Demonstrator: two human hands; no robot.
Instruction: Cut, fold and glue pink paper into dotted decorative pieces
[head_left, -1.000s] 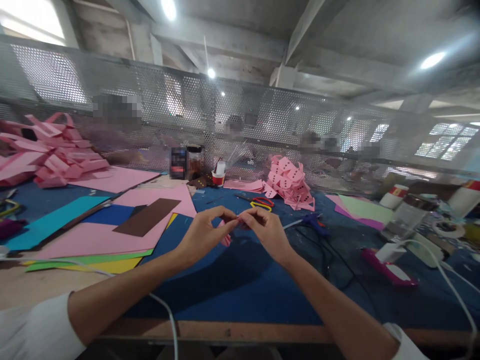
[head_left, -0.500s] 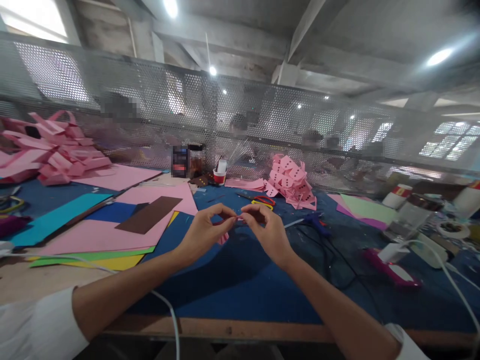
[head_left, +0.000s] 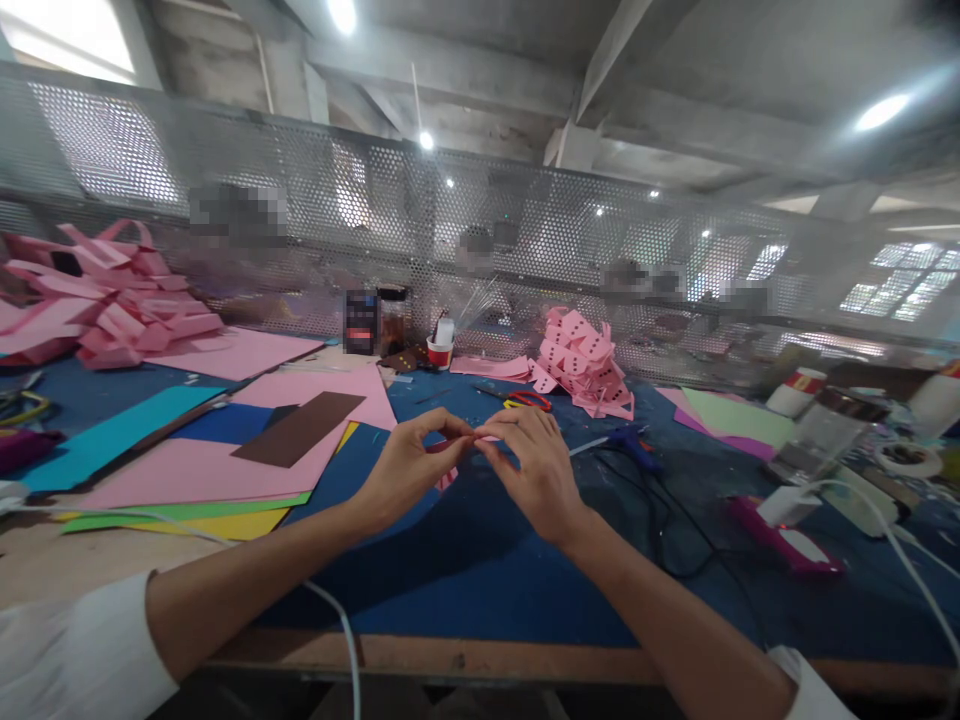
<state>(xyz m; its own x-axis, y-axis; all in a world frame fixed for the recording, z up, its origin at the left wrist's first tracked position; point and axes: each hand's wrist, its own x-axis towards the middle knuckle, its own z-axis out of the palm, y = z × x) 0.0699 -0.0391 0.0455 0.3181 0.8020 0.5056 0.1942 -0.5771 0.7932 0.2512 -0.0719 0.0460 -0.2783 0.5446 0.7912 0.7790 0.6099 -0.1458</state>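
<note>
My left hand point(head_left: 409, 465) and my right hand point(head_left: 529, 465) meet above the blue table cover point(head_left: 480, 570), fingertips pinched together on a small pink paper piece point(head_left: 450, 470). The paper hangs down between the two hands, mostly hidden by my fingers. Both thumbs and forefingers press on its upper edge. Just beyond my right hand lie red and yellow scissors point(head_left: 529, 402).
Coloured paper sheets point(head_left: 225, 455) lie at the left. Pink cut pieces pile at the far left point(head_left: 105, 300) and at the centre back point(head_left: 585, 365). A glue gun point(head_left: 630, 440), black and white cables, jars and a perforated metal screen point(head_left: 480, 250) surround the work spot.
My right hand has closed in on the left, its fingers curling over the pink piece. The view has barely shifted.
</note>
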